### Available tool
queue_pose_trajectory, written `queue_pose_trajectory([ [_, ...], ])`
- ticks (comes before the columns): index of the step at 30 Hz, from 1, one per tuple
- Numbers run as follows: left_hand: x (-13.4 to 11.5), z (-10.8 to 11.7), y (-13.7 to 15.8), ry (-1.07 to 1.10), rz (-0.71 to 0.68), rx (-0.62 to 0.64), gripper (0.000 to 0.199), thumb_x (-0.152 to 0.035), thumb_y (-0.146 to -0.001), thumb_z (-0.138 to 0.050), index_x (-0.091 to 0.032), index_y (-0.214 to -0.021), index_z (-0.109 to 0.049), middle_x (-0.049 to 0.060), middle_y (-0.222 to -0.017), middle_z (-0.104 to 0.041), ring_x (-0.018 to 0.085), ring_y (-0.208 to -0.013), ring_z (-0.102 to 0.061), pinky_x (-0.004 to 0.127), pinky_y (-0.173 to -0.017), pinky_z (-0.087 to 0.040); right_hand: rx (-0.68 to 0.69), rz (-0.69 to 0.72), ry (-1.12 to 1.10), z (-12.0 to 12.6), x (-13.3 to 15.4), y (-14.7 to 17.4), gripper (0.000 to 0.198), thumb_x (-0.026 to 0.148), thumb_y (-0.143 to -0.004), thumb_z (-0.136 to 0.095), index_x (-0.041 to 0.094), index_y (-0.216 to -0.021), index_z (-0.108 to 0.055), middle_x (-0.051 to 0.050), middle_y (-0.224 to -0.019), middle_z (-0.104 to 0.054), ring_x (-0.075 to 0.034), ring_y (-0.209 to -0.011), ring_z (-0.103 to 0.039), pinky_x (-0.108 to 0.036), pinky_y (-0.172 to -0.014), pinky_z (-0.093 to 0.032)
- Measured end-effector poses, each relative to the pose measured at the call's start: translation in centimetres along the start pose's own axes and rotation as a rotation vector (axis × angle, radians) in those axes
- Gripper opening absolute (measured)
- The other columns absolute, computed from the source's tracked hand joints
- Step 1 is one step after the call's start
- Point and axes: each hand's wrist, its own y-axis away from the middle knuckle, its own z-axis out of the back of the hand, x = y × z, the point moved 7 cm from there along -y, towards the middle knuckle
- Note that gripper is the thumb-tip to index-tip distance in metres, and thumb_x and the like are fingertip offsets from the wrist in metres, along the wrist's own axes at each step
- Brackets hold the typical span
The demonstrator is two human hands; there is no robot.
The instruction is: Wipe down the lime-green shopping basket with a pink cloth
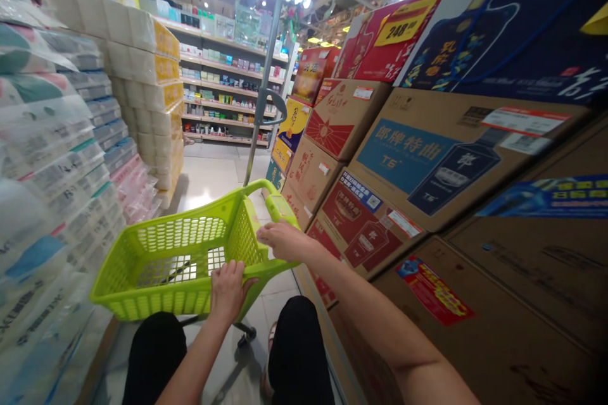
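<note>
A lime-green plastic shopping cart (pixel 156 304) stands askew in front of my knees, with its bare basket floor showing through the lattice. My left hand (pixel 228 288) is wrapped over the basket's near rim, fingers on the inside and thumb toward the right. At the handle end, my right hand (pixel 282 240) grips the cart's edge, its fingers lying over the top beside the basket wall. A metal pole (pixel 273 38) with a grey looped bracket (pixel 268 107) rises behind the cart's handle; its foot is hidden.
Stacked cartons (pixel 418 158) line the right side closely. Wrapped paper packs (pixel 137 69) and plastic-covered bundles (pixel 47 139) are piled on the left. Pale floor tiles (pixel 213 168) lead to shelves (pixel 228 85) of small goods. A caster (pixel 247 334) shows beneath the cart.
</note>
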Motion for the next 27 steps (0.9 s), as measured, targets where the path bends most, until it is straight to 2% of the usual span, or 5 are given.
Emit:
queue_pose_trajectory([
  [4,-0.2,-0.6,-1.3,-0.034,0.021,-0.015,0.020,-0.035,-0.093,-0.043,-0.020,-0.099,-0.055,0.005,-0.095,-0.060,0.024,-0.094,-0.052,0.040,-0.085,-0.033,-0.178,-0.259,0.050,1.7,-1.6,5.1,0.037,0.010,-0.077,-0.051,0.015,-0.111,-0.064,-0.016,-0.110,-0.061,-0.031,-0.106,-0.048,-0.042,-0.089,-0.037],
  [9,-0.4,-1.2,-3.3,-0.056,0.051,-0.044,0.027,-0.039,-0.093,-0.042,-0.018,-0.102,-0.056,0.007,-0.096,-0.059,0.026,-0.094,-0.051,0.041,-0.085,-0.033,-0.373,-0.438,-0.037,-3.7,-0.5,6.2,0.059,0.009,-0.083,-0.044,0.015,-0.141,-0.045,-0.014,-0.148,-0.039,-0.034,-0.120,-0.041,-0.045,-0.098,-0.033],
  [16,0.8,-2.5,-4.7,-0.022,0.005,0.046,0.030,-0.036,-0.090,-0.046,-0.019,-0.113,-0.053,0.009,-0.106,-0.058,0.025,-0.101,-0.049,0.042,-0.089,-0.033,-0.504,-0.191,-0.176,-6.9,2.1,2.6,0.053,0.013,-0.089,-0.040,0.021,-0.142,-0.046,-0.008,-0.150,-0.040,-0.029,-0.130,-0.038,-0.041,-0.104,-0.033],
  [22,1.4,-3.6,-5.0,-0.029,-0.036,0.101,0.038,-0.025,-0.085,-0.048,-0.018,-0.123,-0.049,0.010,-0.114,-0.057,0.025,-0.107,-0.049,0.042,-0.090,-0.034,-0.627,-0.472,-0.235,-5.6,-1.4,2.2,0.052,0.009,-0.085,-0.042,0.020,-0.136,-0.051,-0.009,-0.149,-0.040,-0.029,-0.130,-0.038,-0.042,-0.104,-0.033],
  [27,1.3,-3.9,-5.1,-0.027,-0.123,0.165,0.044,-0.021,-0.086,-0.043,-0.021,-0.130,-0.047,0.011,-0.120,-0.058,0.024,-0.112,-0.050,0.040,-0.092,-0.036,-0.582,-0.309,-0.254,-8.1,3.5,0.5,0.047,0.016,-0.088,-0.047,0.022,-0.134,-0.053,-0.008,-0.146,-0.044,-0.030,-0.135,-0.033,-0.045,-0.110,-0.028],
])
